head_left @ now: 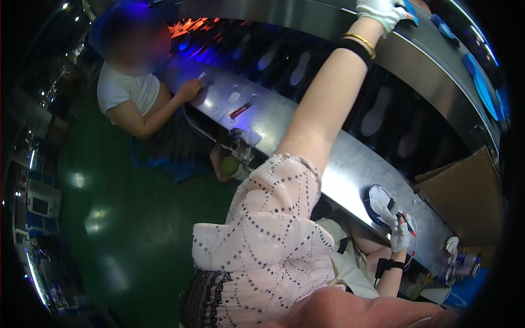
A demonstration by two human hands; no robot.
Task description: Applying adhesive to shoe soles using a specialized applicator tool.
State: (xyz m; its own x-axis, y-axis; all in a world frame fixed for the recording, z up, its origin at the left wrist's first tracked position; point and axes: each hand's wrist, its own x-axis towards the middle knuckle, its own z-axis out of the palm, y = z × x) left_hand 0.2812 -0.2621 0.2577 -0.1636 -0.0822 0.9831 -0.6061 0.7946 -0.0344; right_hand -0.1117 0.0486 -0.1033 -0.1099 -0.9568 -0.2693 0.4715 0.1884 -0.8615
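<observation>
Far left, a co-worker [128, 90] at the metal desk [350, 186], then a red-handled tool [240, 110] lying there. Up top, the gloved left hand [381, 13] meets a blue piece [412, 15]; pinched or merely touched, I can't tell! Lower down on the desk, a pale, sole-shaped piece [379, 198], dark-rimmed; beside it, the gloved right hand [401, 236], grip narrow round a slim dark tool [399, 215]. Far right, a container [467, 265], any print too small to read.
</observation>
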